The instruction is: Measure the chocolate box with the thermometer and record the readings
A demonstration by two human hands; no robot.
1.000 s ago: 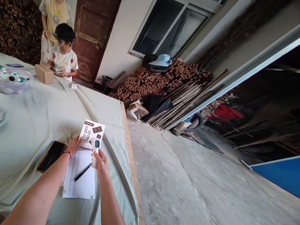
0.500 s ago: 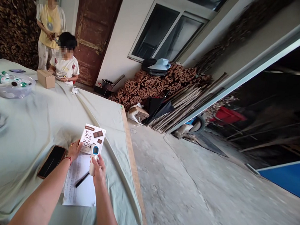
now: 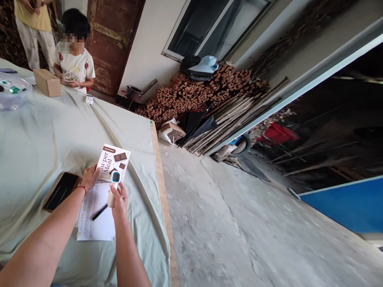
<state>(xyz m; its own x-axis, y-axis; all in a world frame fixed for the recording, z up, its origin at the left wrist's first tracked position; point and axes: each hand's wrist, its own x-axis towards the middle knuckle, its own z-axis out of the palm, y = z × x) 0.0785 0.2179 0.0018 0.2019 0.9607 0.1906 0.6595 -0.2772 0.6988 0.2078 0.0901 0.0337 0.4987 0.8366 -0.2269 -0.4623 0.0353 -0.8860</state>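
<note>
My right hand (image 3: 119, 198) is wrapped round the handle of a white infrared thermometer (image 3: 111, 198), its small blue-rimmed screen facing me. Just beyond it stands a white box (image 3: 118, 152) printed with brown chocolate pieces and "Meal". My left hand (image 3: 90, 177) grips this box by its left side; the fingertips are partly hidden. Below both hands lies a printed sheet of paper (image 3: 97, 230), with a black pen (image 3: 100, 212) across it. To the left of my left wrist a dark phone (image 3: 61, 191) rests on the cloth.
A pale green cloth covers the table (image 3: 30, 154). Toward its far end are a cardboard box (image 3: 47, 83), a small white item (image 3: 89, 99) and a clear basin (image 3: 11, 97) of bottles. One person sits there, another stands behind. Concrete floor (image 3: 213, 228) and stacked firewood (image 3: 174, 97) lie rightward.
The view has shifted, so the table and both hands appear slightly higher and further left. My hands keep hold of the box and the thermometer.
</note>
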